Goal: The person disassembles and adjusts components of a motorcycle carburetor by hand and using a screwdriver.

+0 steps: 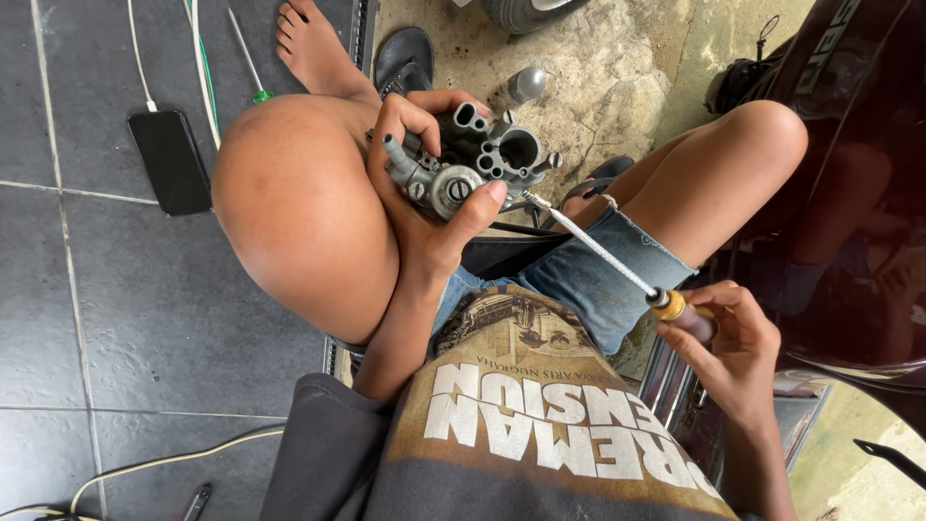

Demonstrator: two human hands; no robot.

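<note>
One grey cast-metal carburetor body (473,159). Two screwdrivers: one long-shafted with an amber and dark handle (675,307), one thin with a green handle (253,68). One black smartphone (171,160) on the tiled floor, with one white cable (138,58) plugged in. One black sandal (403,60). One small silver metal cap (527,85).

Raised knees (299,212) hem in the carburettor (473,159) on both sides; open ground (598,87) lies beyond it, past a sandal (403,60).

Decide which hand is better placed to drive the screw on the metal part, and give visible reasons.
Probably the right hand: it grips the screwdriver, whose tip meets the carburetor. The left hand is wrapped around that part.
</note>
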